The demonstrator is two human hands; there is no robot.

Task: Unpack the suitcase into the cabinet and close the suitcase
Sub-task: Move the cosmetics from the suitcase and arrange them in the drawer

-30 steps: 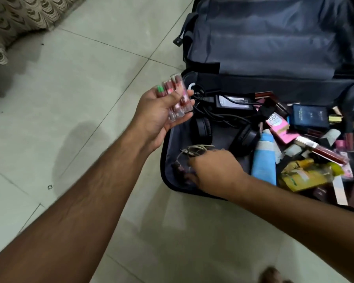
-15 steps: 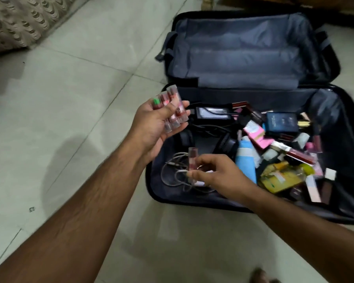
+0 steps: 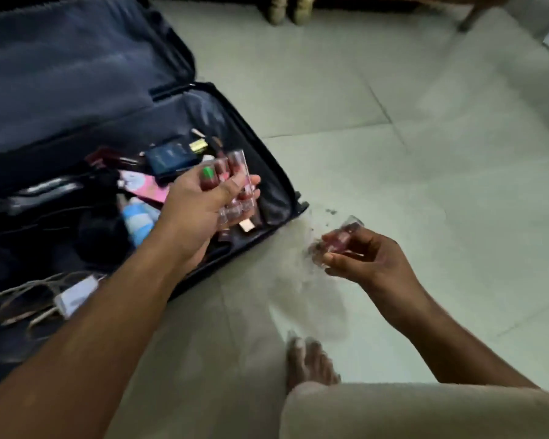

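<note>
Left hand (image 3: pixel 200 204) clamped on a bundle of clear tubes (image 3: pixel 232 188), fanned side by side, thumb pressed across their fronts, above the right end of the open suitcase (image 3: pixel 276 198). Right hand (image 3: pixel 365 258) pinching a single tube (image 3: pixel 339 240) between thumb and fingertips, held out over the tiled floor (image 3: pixel 425 153), well apart from the case. Picture blurred, so exact count of tubes in the left hand impossible to tell.

Likely trouble, judged from here:

- Bundle slipping. Smooth round tubes held only by thumb pressure; one sliding past its neighbours could drop onto the hard floor and crack or roll off.
- Adding the single tube to an already full left hand: grip has to loosen to admit it, and the fan could spill.
- Light pinch on the single tube: a slight twist during the carry could let go of it.
- Bare foot (image 3: pixel 308 362) just below the right hand, in the path of anything dropped.
- Cabinet out of view; both hands occupied, so no free hand for a door.
- Much left inside: blue box (image 3: pixel 171 156), blue bottle (image 3: pixel 138 221), white charger (image 3: pixel 76 294) with loose cable. Closing too soon risks trapping the cable in the zip.
</note>
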